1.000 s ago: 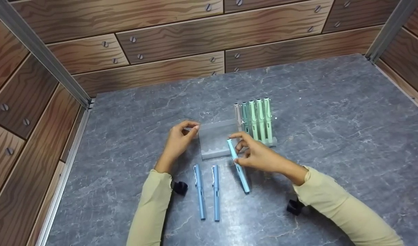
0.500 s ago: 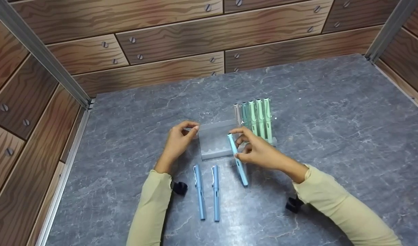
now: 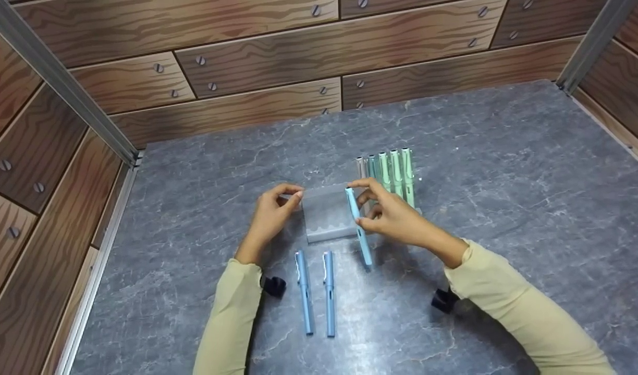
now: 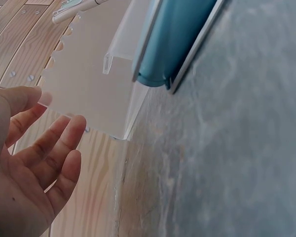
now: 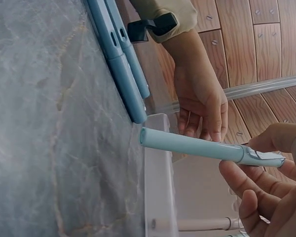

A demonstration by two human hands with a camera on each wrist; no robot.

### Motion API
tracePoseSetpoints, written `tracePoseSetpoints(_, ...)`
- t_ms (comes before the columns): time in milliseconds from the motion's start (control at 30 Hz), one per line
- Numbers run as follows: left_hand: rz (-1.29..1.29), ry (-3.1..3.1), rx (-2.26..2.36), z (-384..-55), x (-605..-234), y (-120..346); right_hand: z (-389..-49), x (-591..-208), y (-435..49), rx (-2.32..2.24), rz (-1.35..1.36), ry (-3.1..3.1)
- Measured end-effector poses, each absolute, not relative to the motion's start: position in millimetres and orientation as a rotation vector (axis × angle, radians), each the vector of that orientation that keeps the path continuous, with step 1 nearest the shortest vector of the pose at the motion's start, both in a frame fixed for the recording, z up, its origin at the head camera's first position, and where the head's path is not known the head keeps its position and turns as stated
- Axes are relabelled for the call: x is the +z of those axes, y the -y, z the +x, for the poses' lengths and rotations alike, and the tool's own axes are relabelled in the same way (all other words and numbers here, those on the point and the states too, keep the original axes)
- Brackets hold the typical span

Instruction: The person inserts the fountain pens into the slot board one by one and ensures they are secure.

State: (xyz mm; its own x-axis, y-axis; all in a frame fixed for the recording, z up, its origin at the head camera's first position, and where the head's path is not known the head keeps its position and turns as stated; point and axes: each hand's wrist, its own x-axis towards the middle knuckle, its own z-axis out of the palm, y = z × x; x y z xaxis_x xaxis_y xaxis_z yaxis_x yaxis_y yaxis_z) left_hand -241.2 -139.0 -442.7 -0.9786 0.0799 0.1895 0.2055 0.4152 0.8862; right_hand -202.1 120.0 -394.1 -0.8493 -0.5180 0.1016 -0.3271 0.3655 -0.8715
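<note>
In the head view my right hand (image 3: 397, 219) pinches a light blue pen (image 3: 364, 246) between thumb and fingertips. The pen is tilted, its clip end up, over the right part of a clear plastic pen stand (image 3: 327, 208). My left hand (image 3: 269, 219) pinches the stand's left upper edge; in the left wrist view the thumb and forefinger grip its corner. Standing in the right side of the stand are several light green pens (image 3: 407, 174), a dark teal pen (image 3: 371, 165) and a greyish-pink pen (image 3: 360, 165), partly hidden behind my right hand.
Two darker blue pens, a left one (image 3: 304, 297) and a right one (image 3: 330, 297), lie side by side on the grey marbled table (image 3: 194, 250) in front of the stand. Wood-patterned panels (image 3: 261, 67) border the table at the back and sides.
My right hand has lifted the light blue pen up and slightly left, away from me and toward the stand. The left hand and the two darker blue pens have stayed put.
</note>
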Motion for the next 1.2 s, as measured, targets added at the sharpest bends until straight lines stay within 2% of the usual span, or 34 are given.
tracePoseSetpoints(1200,-0.246,2.539,-1.68,-240.6,-442.7,140.0,-220.2,-404.6,-114.8,-1.531,-0.861,-2.952)
